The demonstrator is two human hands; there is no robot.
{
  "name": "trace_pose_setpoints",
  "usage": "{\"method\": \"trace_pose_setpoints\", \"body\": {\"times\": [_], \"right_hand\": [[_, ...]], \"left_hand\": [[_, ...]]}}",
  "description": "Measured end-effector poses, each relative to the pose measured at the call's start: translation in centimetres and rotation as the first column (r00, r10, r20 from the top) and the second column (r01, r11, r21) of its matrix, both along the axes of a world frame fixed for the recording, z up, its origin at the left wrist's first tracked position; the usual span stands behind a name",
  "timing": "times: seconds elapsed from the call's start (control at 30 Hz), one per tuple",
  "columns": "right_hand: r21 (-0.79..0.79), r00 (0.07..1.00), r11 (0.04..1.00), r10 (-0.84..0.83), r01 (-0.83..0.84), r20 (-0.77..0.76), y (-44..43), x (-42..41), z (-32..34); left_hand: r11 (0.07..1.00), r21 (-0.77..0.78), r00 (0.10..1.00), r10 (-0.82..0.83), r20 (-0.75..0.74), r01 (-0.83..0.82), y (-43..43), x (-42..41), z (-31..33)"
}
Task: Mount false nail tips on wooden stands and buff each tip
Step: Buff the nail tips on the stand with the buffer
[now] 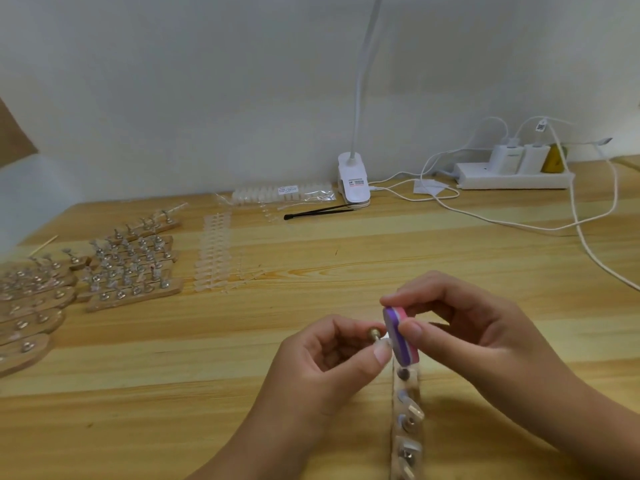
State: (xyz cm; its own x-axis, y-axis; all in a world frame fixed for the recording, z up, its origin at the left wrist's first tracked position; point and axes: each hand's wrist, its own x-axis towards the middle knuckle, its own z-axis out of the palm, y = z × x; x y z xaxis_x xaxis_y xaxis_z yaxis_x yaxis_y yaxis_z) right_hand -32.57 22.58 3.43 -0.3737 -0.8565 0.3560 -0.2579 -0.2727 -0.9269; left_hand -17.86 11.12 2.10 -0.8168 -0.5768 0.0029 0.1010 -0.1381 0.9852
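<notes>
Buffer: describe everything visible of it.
The buffer is a small oval pad, foam-like, layered purple and pink. It stands on edge above the table, purple face leftward, pinched between thumb and forefinger of the right hand. Its face lies at the tip on the metal peg that the left hand holds; contact is too blurred to confirm.

One white clip-on desk lamp [353,181]. Right of it: one white plastic power strip [485,183], two white chargers [506,158]. Left: one clear bag of nail tips [294,195]. In front: one purple-and-pink buffer block [398,336], one brass-headed peg [374,332].
</notes>
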Motion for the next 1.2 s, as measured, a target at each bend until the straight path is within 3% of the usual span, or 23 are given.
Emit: {"method": "trace_pose_setpoints", "body": {"times": [0.13, 0.3, 0.5, 0.7, 0.9, 1.1, 1.2], "right_hand": [[-0.055, 0.988, 0.989, -0.133, 0.137, 0.083, -0.2, -0.8, 0.7], [-0.007, 0.996, 0.996, 0.087, -0.088, -0.033, 0.7, -0.5, -0.1], [-0.034, 0.991, 0.992, -0.118, 0.121, 0.063, -0.4, -0.8, 0.4], [-0.003, 0.993, 0.994, 0.113, -0.113, 0.020, 1.0, -0.5, 0.1], [-0.027, 0.992, 0.995, -0.096, 0.098, 0.083, -0.7, -0.2, 0.2], [0.028, 0.991, 0.990, 0.135, -0.135, 0.021, 0.7, -0.5, 0.0], [0.023, 0.998, 0.998, 0.054, -0.054, 0.035, -0.1, -0.2, -0.1]], "left_hand": [[0.998, -0.023, 0.998, -0.057, 0.035, 0.058, 0.6, -0.1, 0.0], [0.999, -0.003, 0.999, -0.031, 0.043, 0.032, 0.1, 0.0, 0.2], [0.995, -0.056, 0.997, -0.081, 0.017, 0.082, 0.7, 0.0, 0.2], [1.000, -0.024, 0.999, -0.007, 0.032, 0.007, 0.1, 0.1, 0.5], [0.998, -0.057, 1.000, 0.004, 0.022, -0.003, 0.3, 0.0, 0.3], [0.998, -0.063, 1.000, 0.008, -0.001, -0.008, 0.0, 0.1, 0.1], [0.991, -0.130, 1.000, 0.009, -0.003, -0.009, 0.1, 0.1, 0.0]]}}
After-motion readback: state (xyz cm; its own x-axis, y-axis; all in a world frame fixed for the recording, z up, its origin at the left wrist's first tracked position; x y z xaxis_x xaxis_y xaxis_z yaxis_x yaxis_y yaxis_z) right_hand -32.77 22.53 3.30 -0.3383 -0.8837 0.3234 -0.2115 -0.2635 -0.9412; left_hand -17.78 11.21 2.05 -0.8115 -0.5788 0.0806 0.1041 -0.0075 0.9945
